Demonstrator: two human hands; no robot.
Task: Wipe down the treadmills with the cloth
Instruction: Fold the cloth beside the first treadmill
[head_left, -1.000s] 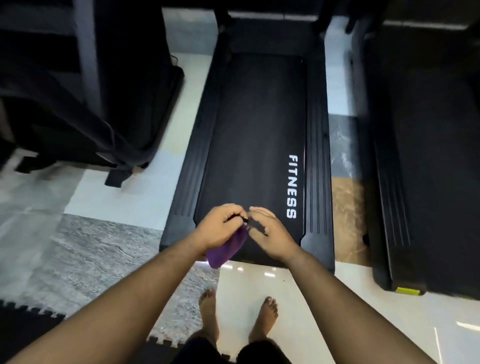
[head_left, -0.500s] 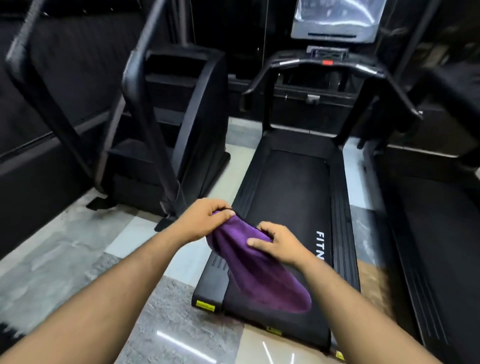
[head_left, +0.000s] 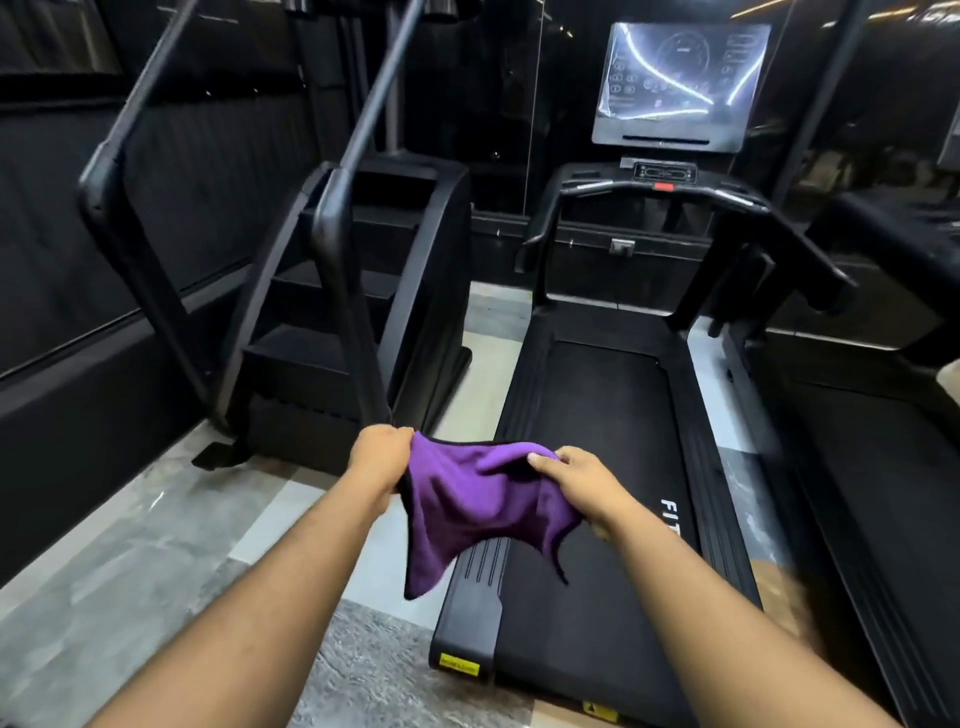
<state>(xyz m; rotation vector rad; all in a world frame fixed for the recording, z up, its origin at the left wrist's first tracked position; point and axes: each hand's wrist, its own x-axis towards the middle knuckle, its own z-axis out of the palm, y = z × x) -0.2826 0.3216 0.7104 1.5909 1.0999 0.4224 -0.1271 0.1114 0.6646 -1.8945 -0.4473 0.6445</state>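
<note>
Since a moment ago you've spread the soft purple cloth (head_left: 467, 499) wider; your left hand (head_left: 381, 460) and right hand (head_left: 582, 483) each clamp an upper corner above the black treadmill (head_left: 608, 415).

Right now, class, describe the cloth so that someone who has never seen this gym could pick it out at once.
Find the treadmill in the middle with the lit screen above it. Over its near left corner, two bare arms reach forward. Stretched between the left hand and right hand hangs the cloth: bright purple, the only coloured soft thing among black machines.
</note>
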